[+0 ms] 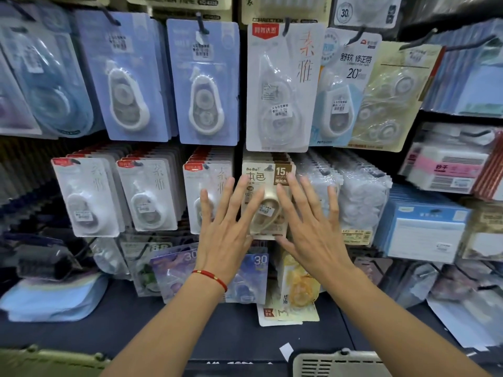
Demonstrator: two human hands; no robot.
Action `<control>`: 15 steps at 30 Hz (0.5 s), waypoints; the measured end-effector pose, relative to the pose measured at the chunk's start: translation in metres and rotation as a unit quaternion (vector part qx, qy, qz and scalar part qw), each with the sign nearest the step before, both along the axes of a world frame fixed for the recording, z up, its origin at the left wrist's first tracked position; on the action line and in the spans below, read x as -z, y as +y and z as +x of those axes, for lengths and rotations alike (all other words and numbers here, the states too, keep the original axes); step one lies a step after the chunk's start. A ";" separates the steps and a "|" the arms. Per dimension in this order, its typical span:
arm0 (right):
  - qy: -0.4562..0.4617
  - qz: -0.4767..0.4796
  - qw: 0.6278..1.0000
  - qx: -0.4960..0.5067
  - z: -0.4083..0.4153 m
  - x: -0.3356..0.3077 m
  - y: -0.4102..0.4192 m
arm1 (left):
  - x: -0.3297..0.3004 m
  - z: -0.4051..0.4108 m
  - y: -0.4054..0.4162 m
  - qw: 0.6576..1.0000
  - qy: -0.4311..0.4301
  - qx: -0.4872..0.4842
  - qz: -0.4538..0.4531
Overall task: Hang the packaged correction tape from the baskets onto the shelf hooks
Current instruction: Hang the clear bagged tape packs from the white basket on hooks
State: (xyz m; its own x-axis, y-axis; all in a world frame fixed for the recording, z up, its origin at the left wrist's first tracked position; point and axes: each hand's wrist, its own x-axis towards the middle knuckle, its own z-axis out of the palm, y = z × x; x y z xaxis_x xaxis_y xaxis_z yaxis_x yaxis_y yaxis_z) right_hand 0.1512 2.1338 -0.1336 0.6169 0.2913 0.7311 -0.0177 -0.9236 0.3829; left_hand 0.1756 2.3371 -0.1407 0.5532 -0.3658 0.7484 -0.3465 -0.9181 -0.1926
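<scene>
We've got our left hand (226, 229) and right hand (313, 229) spread flat, released, either side of the beige correction tape pack (265, 186) hanging between them.

a thin red string bracelet (211, 276) circled my wrist. at far right sat white boxes with pink labels (446, 170) and pale blue boxes (424, 232).

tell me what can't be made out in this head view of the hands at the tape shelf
- Brown-card correction tape pack: its lower half sits behind the left hand and right hand.
- Its hook: covered by the packs.
- Price label print: too small.
- Grey basket: cut by the bottom edge, contents unseen.
- Far-left packs: blurred.
</scene>
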 end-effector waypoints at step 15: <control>0.038 -0.040 0.995 -0.080 0.001 -0.020 0.103 | -0.017 -0.013 0.082 0.989 0.090 -0.044 -0.109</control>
State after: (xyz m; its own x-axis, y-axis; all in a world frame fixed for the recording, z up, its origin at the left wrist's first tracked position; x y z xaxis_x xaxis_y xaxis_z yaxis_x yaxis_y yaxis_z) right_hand 0.1519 2.2373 -0.1138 0.6106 0.4449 0.6551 0.1589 -0.8793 0.4491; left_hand 0.1625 2.4190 -0.1234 0.7075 -0.1519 0.6902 -0.2749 -0.9588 0.0709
